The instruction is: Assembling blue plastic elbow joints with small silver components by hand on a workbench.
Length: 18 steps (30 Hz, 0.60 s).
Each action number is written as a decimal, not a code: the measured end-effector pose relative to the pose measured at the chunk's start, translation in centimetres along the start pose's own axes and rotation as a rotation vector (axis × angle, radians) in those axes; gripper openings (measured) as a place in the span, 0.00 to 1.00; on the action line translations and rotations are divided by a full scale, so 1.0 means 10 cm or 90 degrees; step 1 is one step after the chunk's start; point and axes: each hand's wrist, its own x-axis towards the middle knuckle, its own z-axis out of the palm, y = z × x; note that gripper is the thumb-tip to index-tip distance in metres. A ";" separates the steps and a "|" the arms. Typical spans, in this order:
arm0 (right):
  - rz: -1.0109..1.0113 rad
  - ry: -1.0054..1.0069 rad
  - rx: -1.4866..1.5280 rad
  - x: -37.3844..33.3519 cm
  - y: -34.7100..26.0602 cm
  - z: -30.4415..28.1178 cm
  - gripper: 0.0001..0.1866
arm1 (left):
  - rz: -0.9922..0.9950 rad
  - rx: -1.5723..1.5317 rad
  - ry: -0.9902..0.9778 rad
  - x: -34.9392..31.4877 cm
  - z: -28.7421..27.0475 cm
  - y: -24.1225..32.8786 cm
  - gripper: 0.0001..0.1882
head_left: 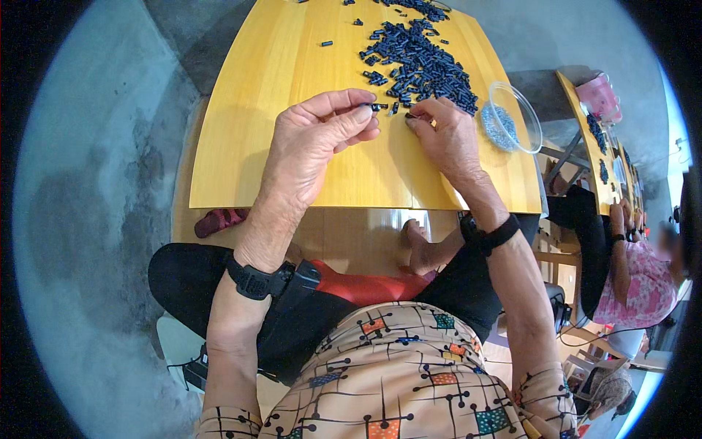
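Observation:
Between the thumb and fingertips of my left hand point(322, 132) is a small black cylindrical part point(379, 107), held just above the yellow table point(248, 139). Close by on the right, my right hand point(446, 135) is closed in a pinch, thumb against forefinger. A dark bit shows at its fingertips, too small to name. Beyond both hands spreads a heap of small black cylindrical parts point(424, 62), its near end reaching the space between my fingers.
A clear round plastic tub point(528, 117) with small silvery-blue pieces point(499, 126) stands right of my right hand. One stray black part point(327, 43) lies at the far left. At the right, a person in a pink patterned top point(638, 293) sits by another table holding black parts and a pink container point(599, 99).

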 end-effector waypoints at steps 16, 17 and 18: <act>0.249 -0.060 0.668 -0.42 -0.68 -0.50 0.05 | 0.062 0.093 -0.064 -0.17 0.10 0.07 0.11; 0.250 -0.055 0.672 -0.45 -0.68 -0.50 0.05 | 0.080 0.113 -0.071 -0.17 0.13 0.06 0.11; 0.253 -0.047 0.689 -0.47 -0.69 -0.49 0.05 | 0.078 0.118 -0.074 -0.17 0.15 0.05 0.11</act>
